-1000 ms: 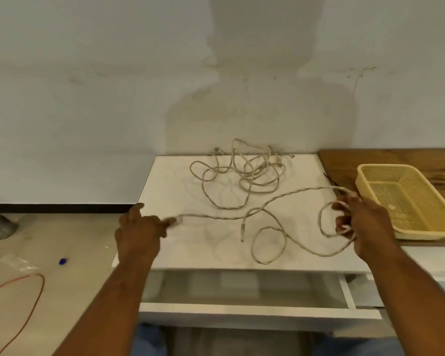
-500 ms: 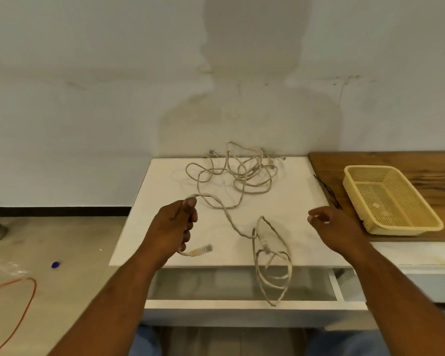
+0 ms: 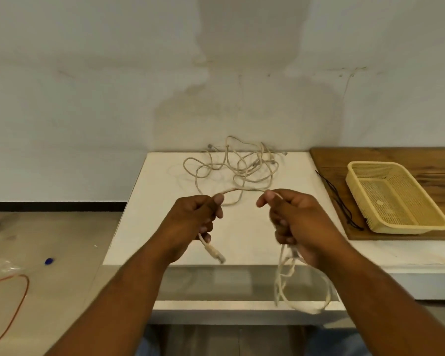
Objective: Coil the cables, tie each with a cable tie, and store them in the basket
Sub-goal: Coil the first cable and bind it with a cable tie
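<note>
A beige cable (image 3: 244, 190) arches between my two hands above the white table (image 3: 152, 222). My left hand (image 3: 194, 222) grips it near one end, and the plug (image 3: 216, 254) dangles below that fist. My right hand (image 3: 293, 222) grips the other side, with several loops (image 3: 301, 289) hanging under it over the table's front edge. A tangle of more beige cables (image 3: 238, 165) lies at the back of the table. The yellow mesh basket (image 3: 393, 196) sits on a wooden board to the right. Black cable ties (image 3: 339, 201) lie just left of the basket.
The wooden board (image 3: 396, 155) adjoins the table on the right. An open drawer (image 3: 229, 286) juts out below the table's front edge. On the floor at left lie an orange wire (image 3: 18, 299) and a small blue cap (image 3: 48, 260).
My right hand has closed on the cable loops that hung loose over the front edge. Both hands have risen and come closer together, stretching a short span of cable between them.
</note>
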